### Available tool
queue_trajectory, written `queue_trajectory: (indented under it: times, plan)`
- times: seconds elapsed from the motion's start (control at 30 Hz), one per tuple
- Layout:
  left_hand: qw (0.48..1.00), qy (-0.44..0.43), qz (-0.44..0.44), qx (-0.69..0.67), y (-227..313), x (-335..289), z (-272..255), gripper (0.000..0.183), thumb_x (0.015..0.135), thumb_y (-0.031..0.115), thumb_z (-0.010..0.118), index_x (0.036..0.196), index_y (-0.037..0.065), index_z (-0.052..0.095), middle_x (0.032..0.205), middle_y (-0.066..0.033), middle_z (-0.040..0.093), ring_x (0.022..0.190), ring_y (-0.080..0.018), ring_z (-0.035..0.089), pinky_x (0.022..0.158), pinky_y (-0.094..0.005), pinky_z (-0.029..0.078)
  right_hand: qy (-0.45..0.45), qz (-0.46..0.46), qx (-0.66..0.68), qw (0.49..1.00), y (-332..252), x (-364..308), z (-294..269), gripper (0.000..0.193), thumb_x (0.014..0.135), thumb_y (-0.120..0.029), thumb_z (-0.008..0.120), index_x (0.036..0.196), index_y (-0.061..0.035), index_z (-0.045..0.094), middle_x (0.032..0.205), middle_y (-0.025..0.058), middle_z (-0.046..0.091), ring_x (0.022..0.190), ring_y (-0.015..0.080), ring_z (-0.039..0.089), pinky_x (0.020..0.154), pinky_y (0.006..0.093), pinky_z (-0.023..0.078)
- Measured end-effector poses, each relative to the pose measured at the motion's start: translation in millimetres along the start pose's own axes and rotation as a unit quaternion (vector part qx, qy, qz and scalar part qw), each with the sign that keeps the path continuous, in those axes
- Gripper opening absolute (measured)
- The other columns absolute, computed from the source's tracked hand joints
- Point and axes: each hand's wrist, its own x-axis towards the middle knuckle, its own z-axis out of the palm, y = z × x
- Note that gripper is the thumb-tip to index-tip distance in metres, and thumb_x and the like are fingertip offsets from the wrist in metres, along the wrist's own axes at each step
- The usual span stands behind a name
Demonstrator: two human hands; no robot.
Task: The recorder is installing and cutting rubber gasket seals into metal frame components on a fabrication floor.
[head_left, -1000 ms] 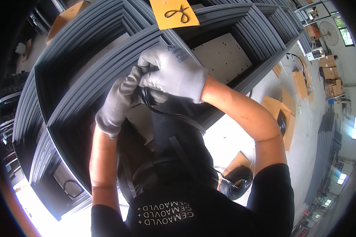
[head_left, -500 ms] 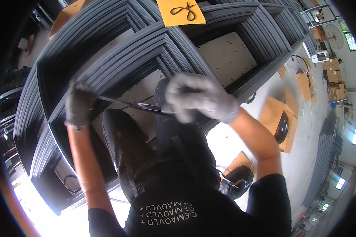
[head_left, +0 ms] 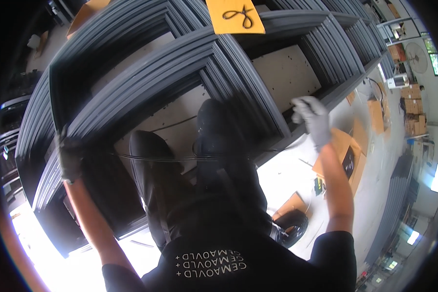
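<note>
Grey work gloves cover both of my hands. At the left side of the stacked dark grey window frames (head_left: 190, 56), my left hand (head_left: 69, 158) is closed and blurred, with one end of a thin black strip (head_left: 168, 158) running out of it. This strip stretches across above my thighs toward the right, its far part fading near my right wrist. My right hand (head_left: 312, 119) is raised over the right edge of the frames with its fingers curled. Whether it grips the strip's other end I cannot make out.
A yellow sheet (head_left: 228, 24) bearing black-handled scissors (head_left: 246, 18) lies on the frames at the far side. On the floor to the right are an open cardboard box (head_left: 357, 146) with a black coil and another black coil (head_left: 297, 226). A fan (head_left: 417, 56) stands farther off.
My hands have spread apart: the left has moved left and slightly down, the right out to the right. The black strip, bunched between them before, now stretches longer across my lap.
</note>
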Motion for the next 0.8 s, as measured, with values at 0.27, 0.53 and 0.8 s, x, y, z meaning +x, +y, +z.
queue_trajectory:
  times: [0.27, 0.53, 0.8]
  plan:
    - [0.935, -0.056, 0.007, 0.351, -275.8, -1.8, 288.1, 0.047, 0.099, 0.044, 0.044, 0.114, 0.002, 0.059, 0.081, -0.0029, 0.06, 0.067, -0.0107, 0.053, 0.06, -0.0232, 0.043, -0.087, -0.384, 0.183, 0.901, -141.1, 21.3, 181.4, 0.02, 0.085, -0.009, 0.067, 0.104, -0.0042, 0.064, 0.075, 0.0071, 0.066, 0.069, 0.0182, 0.066, 0.065, 0.0308, 0.052]
    - [0.937, -0.01, 0.034, 0.349, -299.1, 4.6, 319.7, 0.053, 0.099, 0.042, 0.045, 0.133, 0.001, 0.047, 0.114, -0.0048, 0.057, 0.101, -0.0113, 0.054, 0.089, -0.027, 0.043, -0.249, -0.147, 0.41, 0.865, -153.0, 65.2, 219.5, 0.026, 0.094, -0.008, 0.055, 0.118, 0.0025, 0.057, 0.096, 0.0112, 0.068, 0.09, 0.0165, 0.067, 0.075, 0.0228, 0.053]
    - [0.935, -0.018, 0.046, 0.352, -250.1, 93.4, 381.5, 0.047, 0.097, 0.037, 0.053, 0.129, 0.003, 0.05, 0.122, -0.0069, 0.057, 0.108, -0.016, 0.057, 0.093, -0.0287, 0.044, -0.147, -0.233, 0.319, 0.907, -213.1, 148.4, 216.8, 0.029, 0.093, -0.013, 0.058, 0.117, 0.0026, 0.058, 0.097, 0.0116, 0.07, 0.085, 0.0138, 0.066, 0.072, 0.0224, 0.052]
